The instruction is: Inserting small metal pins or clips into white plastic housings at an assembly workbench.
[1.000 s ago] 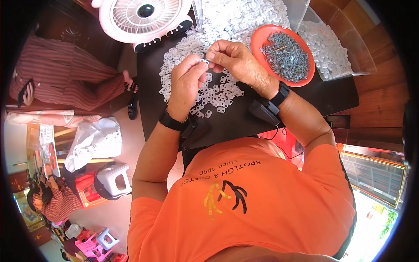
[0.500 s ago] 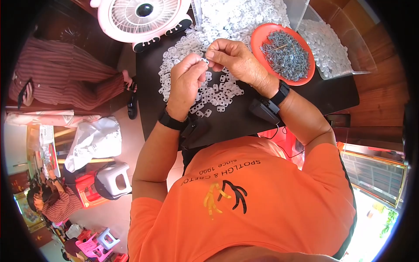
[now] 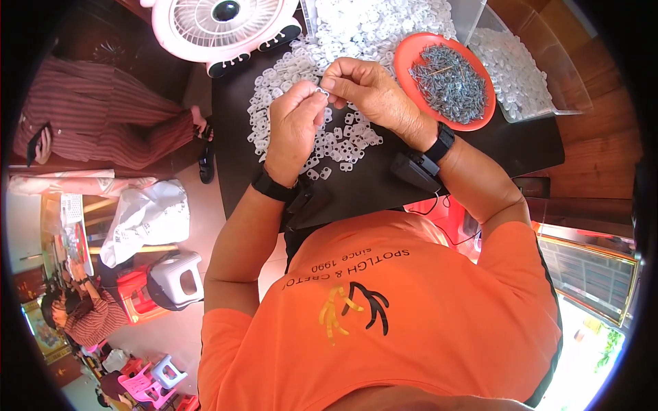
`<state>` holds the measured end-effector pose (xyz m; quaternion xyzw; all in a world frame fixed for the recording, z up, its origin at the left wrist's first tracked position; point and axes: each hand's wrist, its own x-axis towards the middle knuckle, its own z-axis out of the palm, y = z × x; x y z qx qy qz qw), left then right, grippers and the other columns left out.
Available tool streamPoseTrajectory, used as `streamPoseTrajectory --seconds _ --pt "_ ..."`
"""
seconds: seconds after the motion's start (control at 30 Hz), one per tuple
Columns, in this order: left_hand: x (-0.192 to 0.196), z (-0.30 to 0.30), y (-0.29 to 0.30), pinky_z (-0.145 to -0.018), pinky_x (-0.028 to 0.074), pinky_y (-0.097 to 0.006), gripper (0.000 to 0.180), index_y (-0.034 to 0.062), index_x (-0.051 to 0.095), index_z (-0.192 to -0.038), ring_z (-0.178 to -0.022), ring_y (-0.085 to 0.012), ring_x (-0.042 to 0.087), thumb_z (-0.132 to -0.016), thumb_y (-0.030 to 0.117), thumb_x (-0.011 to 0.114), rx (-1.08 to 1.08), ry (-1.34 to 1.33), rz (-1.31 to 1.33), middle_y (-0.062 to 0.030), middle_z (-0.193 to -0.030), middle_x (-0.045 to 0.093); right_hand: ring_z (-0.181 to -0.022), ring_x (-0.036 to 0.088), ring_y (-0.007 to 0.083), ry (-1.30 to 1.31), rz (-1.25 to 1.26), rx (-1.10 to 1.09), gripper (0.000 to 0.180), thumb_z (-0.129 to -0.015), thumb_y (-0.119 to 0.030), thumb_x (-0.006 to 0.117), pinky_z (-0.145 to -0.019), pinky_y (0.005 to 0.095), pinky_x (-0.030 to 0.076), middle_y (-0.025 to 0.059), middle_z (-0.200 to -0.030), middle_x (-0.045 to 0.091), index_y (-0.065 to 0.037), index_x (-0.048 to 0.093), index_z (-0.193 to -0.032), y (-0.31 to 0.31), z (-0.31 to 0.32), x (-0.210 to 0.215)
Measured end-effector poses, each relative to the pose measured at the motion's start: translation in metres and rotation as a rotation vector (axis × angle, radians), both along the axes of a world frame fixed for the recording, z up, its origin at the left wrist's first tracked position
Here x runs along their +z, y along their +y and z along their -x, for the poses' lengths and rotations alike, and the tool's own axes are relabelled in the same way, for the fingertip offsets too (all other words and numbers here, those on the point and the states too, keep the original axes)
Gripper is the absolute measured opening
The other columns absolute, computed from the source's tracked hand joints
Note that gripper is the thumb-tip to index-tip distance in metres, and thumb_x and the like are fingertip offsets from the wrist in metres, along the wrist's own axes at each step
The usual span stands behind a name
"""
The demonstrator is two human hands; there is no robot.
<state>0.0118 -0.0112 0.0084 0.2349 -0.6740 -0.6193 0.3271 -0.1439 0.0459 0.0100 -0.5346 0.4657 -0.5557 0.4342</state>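
Observation:
Above the dark table, my left hand [image 3: 293,127] pinches a small white plastic clip [image 3: 322,91] between thumb and fingertips. My right hand [image 3: 373,92] meets it there, its thumb and forefinger pressed together right beside the clip. Whatever those right fingertips grip is too small and hidden to make out. Under and around both hands lie many loose white plastic clips [image 3: 346,145], spread from a larger heap [image 3: 377,27] at the back. To the right of my right hand, an orange-red plate [image 3: 404,65] carries a pile of thin grey metal nails [image 3: 449,82].
A pink-and-white fan [image 3: 226,34] stands at the back left of the table [image 3: 363,188]. At the right rear is a clear plastic bin [image 3: 572,89] with more white pieces. A person in striped clothes [image 3: 103,113] is at the left, near stools [image 3: 175,281].
Both hands stay pinched together at nearly the same spot, with only slight finger movement around the clip. The whole view has shifted a little.

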Motion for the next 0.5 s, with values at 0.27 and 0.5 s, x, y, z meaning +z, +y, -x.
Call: streamPoseTrajectory --seconds 0.27,0.5 --pt "0.004 -0.001 0.005 -0.047 0.030 -0.021 0.019 0.0027 0.055 -0.074 -0.051 -0.0051 0.039 -0.087 0.015 0.051 0.061 0.009 -0.008 0.0011 -0.059 0.048 -0.069 0.051 0.0052 -0.013 0.034 -0.011 0.015 -0.092 -0.017 0.056 -0.064 0.0200 0.044 -0.0030 -0.075 0.056 -0.004 0.060 -0.088 0.002 -0.004 -0.003" --pt "0.004 -0.003 -0.012 -0.045 0.031 -0.021 0.017 0.0027 0.055 -0.072 -0.049 -0.0067 0.041 -0.086 0.014 0.052 0.130 0.053 -0.034 -0.0008 -0.058 0.049 -0.074 0.053 0.0061 0.047 -0.028 -0.087 0.023 -0.092 -0.025 0.058 -0.069 0.0232 0.046 -0.0002 -0.081 0.061 -0.003 0.064 -0.096 -0.005 -0.001 -0.005"
